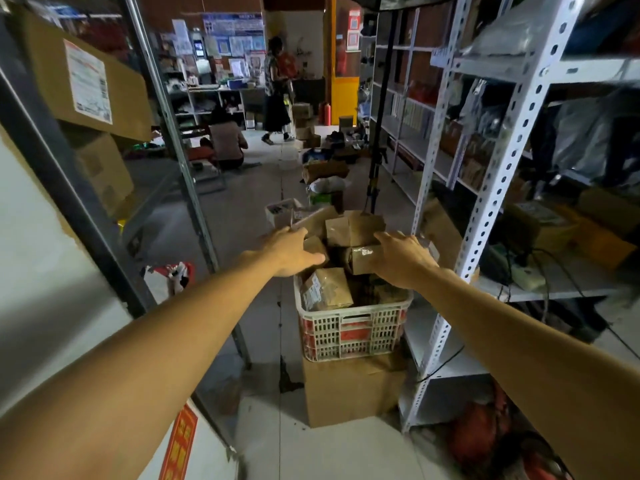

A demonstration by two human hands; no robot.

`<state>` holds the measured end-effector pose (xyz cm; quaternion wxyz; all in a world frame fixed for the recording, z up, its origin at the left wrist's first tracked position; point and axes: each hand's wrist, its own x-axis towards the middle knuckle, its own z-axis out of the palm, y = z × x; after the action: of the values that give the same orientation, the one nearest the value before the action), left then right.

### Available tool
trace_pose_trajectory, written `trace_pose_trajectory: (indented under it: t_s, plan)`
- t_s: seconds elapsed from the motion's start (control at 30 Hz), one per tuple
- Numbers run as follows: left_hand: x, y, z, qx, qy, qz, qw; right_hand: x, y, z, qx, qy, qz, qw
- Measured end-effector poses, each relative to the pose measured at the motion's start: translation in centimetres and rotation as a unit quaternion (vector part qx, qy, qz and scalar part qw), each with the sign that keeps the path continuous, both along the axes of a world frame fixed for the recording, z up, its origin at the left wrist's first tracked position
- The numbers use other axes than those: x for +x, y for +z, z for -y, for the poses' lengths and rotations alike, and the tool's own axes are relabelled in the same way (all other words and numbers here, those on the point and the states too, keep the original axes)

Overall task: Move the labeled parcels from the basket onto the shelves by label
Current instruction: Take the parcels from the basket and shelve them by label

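Note:
A white slatted basket (353, 330) stands on a brown carton in the aisle, heaped with several brown taped parcels. My left hand (289, 252) rests over the pile's left side, fingers curled on a small brown parcel (313, 244). My right hand (401, 258) wraps the right end of a shiny taped brown parcel (362, 259) on top of the heap. A labelled parcel (325, 289) lies below, near the basket's front rim. Taller boxes (353, 228) stand at the back of the pile.
White perforated metal shelves (495, 188) line the right, holding bags and boxes. A dark rack with large cartons (90, 81) fills the left. More parcels (325, 181) litter the floor ahead. One person crouches (227, 140) and another stands (277, 88) farther down the aisle.

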<state>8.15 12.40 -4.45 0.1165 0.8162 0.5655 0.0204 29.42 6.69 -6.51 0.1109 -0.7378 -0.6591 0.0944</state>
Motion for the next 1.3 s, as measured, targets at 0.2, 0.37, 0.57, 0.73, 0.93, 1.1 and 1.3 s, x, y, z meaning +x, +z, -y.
trace_pose_trajectory:
  t_s: [0.2,0.37,0.57,0.73,0.93,1.1,1.3]
  plan:
    - [0.2,-2.4,-9.3,-0.014,-0.001,0.016,1.000,0.2,-2.3,-8.8,-0.026,-0.001,-0.026,0.999]
    - [0.7,-4.1,-17.0,-0.051,-0.029,0.027,0.998,0.5,-3.4,-15.1,-0.055,-0.033,-0.039,0.997]
    - [3.0,-7.9,-24.7,-0.087,-0.049,0.028,0.995,1.6,-6.6,-20.8,-0.066,-0.057,-0.076,0.993]
    - [4.8,-10.9,-30.8,-0.113,-0.049,0.012,0.992,4.4,-9.4,-25.6,-0.081,-0.092,-0.126,0.985]
    - [8.0,-12.6,-36.1,-0.130,-0.040,0.006,0.991,7.9,-12.4,-31.7,-0.082,-0.078,-0.129,0.985]
    - [10.9,-14.5,-40.4,-0.154,-0.053,0.023,0.986,9.5,-14.6,-36.1,-0.111,-0.113,-0.185,0.970]
    - [12.4,-18.0,-45.1,-0.187,-0.049,0.047,0.980,10.3,-20.3,-39.8,-0.136,-0.158,-0.229,0.951]
